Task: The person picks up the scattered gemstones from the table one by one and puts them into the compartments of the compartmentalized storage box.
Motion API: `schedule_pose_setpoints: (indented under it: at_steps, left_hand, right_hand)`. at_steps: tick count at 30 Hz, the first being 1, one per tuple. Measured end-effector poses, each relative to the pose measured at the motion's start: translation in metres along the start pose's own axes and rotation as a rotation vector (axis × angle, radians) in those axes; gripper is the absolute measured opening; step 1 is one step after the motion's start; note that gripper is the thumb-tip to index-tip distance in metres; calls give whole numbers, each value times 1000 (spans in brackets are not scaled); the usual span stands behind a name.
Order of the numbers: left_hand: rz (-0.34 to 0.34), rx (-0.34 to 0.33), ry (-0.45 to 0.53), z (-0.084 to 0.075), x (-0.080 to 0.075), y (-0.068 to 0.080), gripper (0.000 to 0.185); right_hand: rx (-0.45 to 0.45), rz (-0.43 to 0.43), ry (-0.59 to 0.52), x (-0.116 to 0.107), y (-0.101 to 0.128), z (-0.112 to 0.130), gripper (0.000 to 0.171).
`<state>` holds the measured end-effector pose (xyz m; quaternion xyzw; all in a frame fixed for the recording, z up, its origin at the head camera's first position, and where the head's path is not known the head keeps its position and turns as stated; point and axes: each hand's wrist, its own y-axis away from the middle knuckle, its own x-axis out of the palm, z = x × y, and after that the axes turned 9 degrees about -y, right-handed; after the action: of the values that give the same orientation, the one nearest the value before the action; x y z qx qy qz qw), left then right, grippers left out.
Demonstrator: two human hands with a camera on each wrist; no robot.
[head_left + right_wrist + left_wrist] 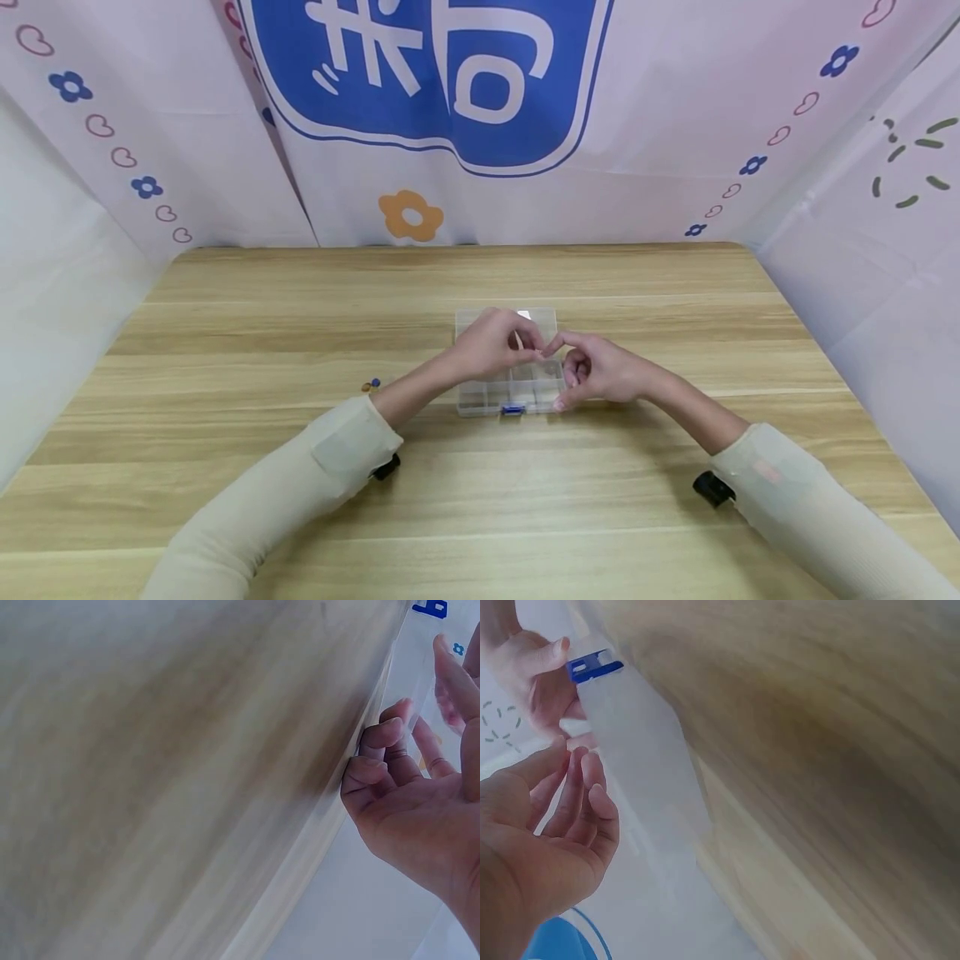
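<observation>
**Clear plastic organizer box under two hands**

Clear plastic compartment box [508, 385] (blue latch [513, 409] on its near edge) lies mid-table [225, 333]. Left hand [491, 343] hovers over it, fingers loosely curved, holding nothing. Right hand [600, 371] touches the box's right end, fingers curled against it. Small beads [371, 385] lie well left.

Head view: looks forward and down from above onto the wooden table [225, 333], taking in both forearms and the printed curtain [420, 83] behind.
Left wrist view: close behind the left hand [547, 840], tilted, facing along the clear compartment box [641, 765].
Right wrist view: close behind the right hand [420, 802], tilted, facing across the tabletop.
Shared: the box's blue latch [512, 409] shows in all three views.
</observation>
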<state>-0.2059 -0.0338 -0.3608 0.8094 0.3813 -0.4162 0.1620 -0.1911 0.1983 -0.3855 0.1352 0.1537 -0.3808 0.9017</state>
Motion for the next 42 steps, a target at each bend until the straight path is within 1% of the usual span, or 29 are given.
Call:
schedule_pose_setpoints:
  at_steps: [6, 10, 14, 21, 26, 31, 37, 42]
  left_hand:
    - [-28, -6, 24, 6, -11, 11, 7]
    - [-44, -15, 42, 11, -18, 21, 6]
    - [-65, -21, 38, 15, -24, 32, 4]
    - [-82, -43, 38, 23, -29, 48, 4]
    - [-96, -69, 43, 25, -33, 58, 4]
    - [-120, -70, 59, 26, -41, 63, 6]
    - [-140, -73, 40, 27, -49, 69, 7]
    - [-160, -69, 37, 32, -54, 75, 8]
  right_hand:
    - [17, 0, -5, 0, 0, 1, 61]
    - [19, 4, -11, 0, 0, 1, 61]
    - [22, 2, -10, 0, 0, 1, 62]
    - [24, -1, -23, 0, 0, 1, 63]
    - [38, 7, -37, 1, 0, 2, 64]
    - [30, 19, -24, 1, 1, 3, 65]
    - [20, 25, -4, 1, 0, 4, 66]
    - [10, 30, 2, 1, 0, 4, 66]
